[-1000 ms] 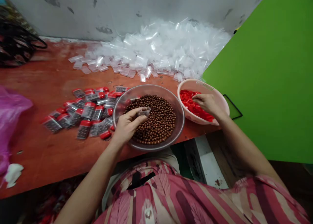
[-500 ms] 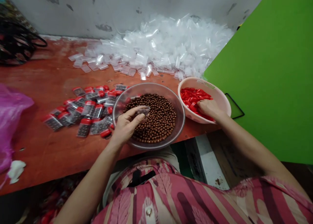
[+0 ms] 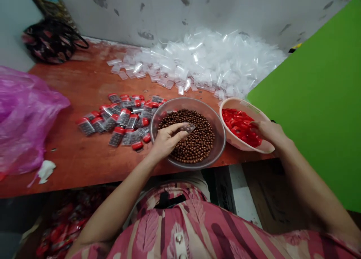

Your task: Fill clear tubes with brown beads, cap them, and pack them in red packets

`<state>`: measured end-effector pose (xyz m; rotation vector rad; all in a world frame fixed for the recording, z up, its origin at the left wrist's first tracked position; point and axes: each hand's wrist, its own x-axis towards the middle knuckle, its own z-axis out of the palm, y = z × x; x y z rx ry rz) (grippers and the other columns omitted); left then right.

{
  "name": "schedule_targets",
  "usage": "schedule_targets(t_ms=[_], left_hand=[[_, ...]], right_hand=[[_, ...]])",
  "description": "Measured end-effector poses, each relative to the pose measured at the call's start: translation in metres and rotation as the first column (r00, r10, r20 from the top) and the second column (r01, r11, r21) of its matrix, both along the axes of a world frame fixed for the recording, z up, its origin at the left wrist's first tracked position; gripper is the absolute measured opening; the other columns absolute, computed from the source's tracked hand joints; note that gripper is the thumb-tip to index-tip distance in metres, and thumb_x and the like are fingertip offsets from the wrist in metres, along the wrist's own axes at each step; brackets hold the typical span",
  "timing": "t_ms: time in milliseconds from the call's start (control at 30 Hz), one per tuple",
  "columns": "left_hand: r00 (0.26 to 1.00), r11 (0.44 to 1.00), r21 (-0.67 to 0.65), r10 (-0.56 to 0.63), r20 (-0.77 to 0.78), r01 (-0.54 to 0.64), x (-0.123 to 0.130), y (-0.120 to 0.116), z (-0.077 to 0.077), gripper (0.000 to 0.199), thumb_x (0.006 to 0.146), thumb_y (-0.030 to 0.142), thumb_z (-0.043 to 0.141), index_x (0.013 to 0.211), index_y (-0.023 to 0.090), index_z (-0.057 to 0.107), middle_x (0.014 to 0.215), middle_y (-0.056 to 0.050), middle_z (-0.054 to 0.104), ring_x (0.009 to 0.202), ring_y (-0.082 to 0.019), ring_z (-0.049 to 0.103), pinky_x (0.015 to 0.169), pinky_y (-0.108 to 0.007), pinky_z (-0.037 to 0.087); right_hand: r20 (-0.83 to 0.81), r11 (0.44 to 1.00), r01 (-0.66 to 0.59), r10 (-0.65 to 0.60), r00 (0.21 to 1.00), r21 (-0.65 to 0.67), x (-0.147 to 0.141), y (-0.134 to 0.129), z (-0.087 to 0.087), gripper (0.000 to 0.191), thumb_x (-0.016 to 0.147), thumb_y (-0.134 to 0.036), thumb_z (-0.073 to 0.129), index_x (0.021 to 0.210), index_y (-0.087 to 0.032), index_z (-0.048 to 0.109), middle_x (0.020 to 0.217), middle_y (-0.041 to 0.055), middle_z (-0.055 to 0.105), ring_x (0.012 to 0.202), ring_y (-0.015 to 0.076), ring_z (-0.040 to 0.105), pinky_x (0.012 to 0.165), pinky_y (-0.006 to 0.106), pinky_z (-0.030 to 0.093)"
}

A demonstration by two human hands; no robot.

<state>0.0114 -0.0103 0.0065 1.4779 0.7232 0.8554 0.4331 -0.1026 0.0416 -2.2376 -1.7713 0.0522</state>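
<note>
Clear bag (image 3: 188, 128) pinched in left hand (image 3: 167, 140), over brown beads (image 3: 194, 140) (right hand (image 3: 266, 131) spread on red caps (image 3: 239, 127))

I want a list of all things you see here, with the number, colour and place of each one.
brown beads: hundreds, brown, in clear bowl
clear bowl: one, transparent, table front
red pieces: many, red, in pink bowl
pink bowl: one, pink, right of clear bowl
filled packets: many, red-capped, left of clear bowl
loose plastic bags: large pile, clear, along wall
plastic sack: one, magenta, far left
handbag: one, dark patterned, back left
tissue: one, white, table left
table: one, red-orange, below everything
green board: one, green, right
left hand: holding small clear bag above beads
right hand: on red pieces
</note>
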Motion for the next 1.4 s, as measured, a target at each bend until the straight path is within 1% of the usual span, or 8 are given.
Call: schedule_targets(t_ms=[133,333,467,833,1067,1200,1300,1400], left_hand=[[0.999,0.999,0.031,-0.038,-0.019,0.038,0.0,0.001,0.002,0.04,0.082,0.041,0.064,0.114,0.018,0.069,0.114,-0.008,0.071,0.103,-0.024,0.066,0.094,-0.036,0.051],[0.998,0.993,0.103,-0.054,-0.04,0.057,0.001,-0.003,0.006,0.035,0.083,0.037,0.062,0.113,0.019,0.069,0.114,-0.007,0.071,0.105,-0.022,0.066,0.098,-0.034,0.048],[0.997,0.98,0.198,-0.015,-0.071,0.029,0.0,-0.004,0.003,0.031,0.085,0.033,0.06,0.112,0.022,0.07,0.114,-0.004,0.072,0.105,-0.021,0.066,0.097,-0.032,0.047],[0.996,0.958,0.283,0.064,-0.056,-0.046,-0.003,-0.009,0.004,0.026,0.087,0.026,0.058,0.109,0.024,0.072,0.109,-0.003,0.073,0.099,-0.019,0.068,0.091,-0.029,0.05],[0.991,0.929,0.37,0.073,-0.109,-0.028,-0.004,-0.012,0.002,0.025,0.087,0.022,0.056,0.106,0.024,0.073,0.102,-0.004,0.074,0.097,-0.019,0.068,0.089,-0.029,0.05],[0.996,0.956,0.293,0.05,-0.08,-0.025,-0.005,-0.008,0.001,0.022,0.085,0.022,0.058,0.101,0.022,0.074,0.098,-0.004,0.075,0.093,-0.019,0.069,0.087,-0.029,0.051],[0.996,0.994,0.088,0.067,0.052,-0.071,-0.003,-0.003,0.001,0.025,0.083,0.026,0.062,0.104,0.02,0.073,0.105,-0.004,0.074,0.098,-0.021,0.068,0.089,-0.032,0.051],[0.957,0.98,-0.196,0.081,0.277,-0.026,-0.001,0.001,0.001,0.038,0.078,0.034,0.067,0.112,0.018,0.07,0.112,-0.006,0.072,0.101,-0.024,0.067,0.088,-0.036,0.054]], right_hand=[[-0.257,0.992,0.123,-0.123,0.959,-0.018,-0.047,0.003,0.023,0.029,0.068,-0.034,0.075,0.092,-0.018,0.074,0.083,0.0068,0.074,0.07,0.0207,0.066,0.064,0.032,0.053],[-0.502,0.94,-0.253,0.337,0.797,0.23,-0.178,0.025,0.034,0.037,0.078,-0.036,0.07,0.112,-0.022,0.069,0.103,0.0053,0.073,0.093,0.0228,0.068,0.083,0.036,0.055],[-0.438,0.852,-0.455,0.524,0.73,0.26,-0.221,0.04,0.029,0.037,0.083,-0.029,0.065,0.12,-0.026,0.065,0.109,0.005,0.072,0.096,0.0211,0.068,0.088,0.035,0.054],[-0.169,0.771,-0.622,0.637,0.752,0.137,-0.222,0.043,0.028,0.025,0.087,-0.023,0.058,0.112,-0.023,0.065,0.105,0.0061,0.072,0.093,0.0208,0.069,0.081,0.031,0.054],[0.071,0.74,-0.671,0.668,0.741,0.043,-0.229,0.038,0.022,0.013,0.091,-0.025,0.05,0.094,-0.02,0.061,0.077,0.0058,0.069,0.07,0.0187,0.066,0.057,0.026,0.048],[-0.045,0.699,-0.713,0.715,0.697,0.051,-0.226,0.049,0.027,0.018,0.09,-0.028,0.052,0.101,-0.021,0.063,0.083,0.0069,0.07,0.075,0.0192,0.067,0.065,0.028,0.052],[-0.297,0.77,-0.616,0.635,0.713,0.169,-0.226,0.055,0.026,0.032,0.087,-0.034,0.059,0.117,-0.023,0.062,0.102,0.0079,0.071,0.091,0.0214,0.068,0.08,0.033,0.054],[-0.676,0.851,-0.464,0.495,0.547,0.248,-0.227,0.054,0.017,0.057,0.082,-0.051,0.063,0.133,-0.027,0.051,0.117,0.0081,0.068,0.099,0.0239,0.068,0.085,0.04,0.055]])
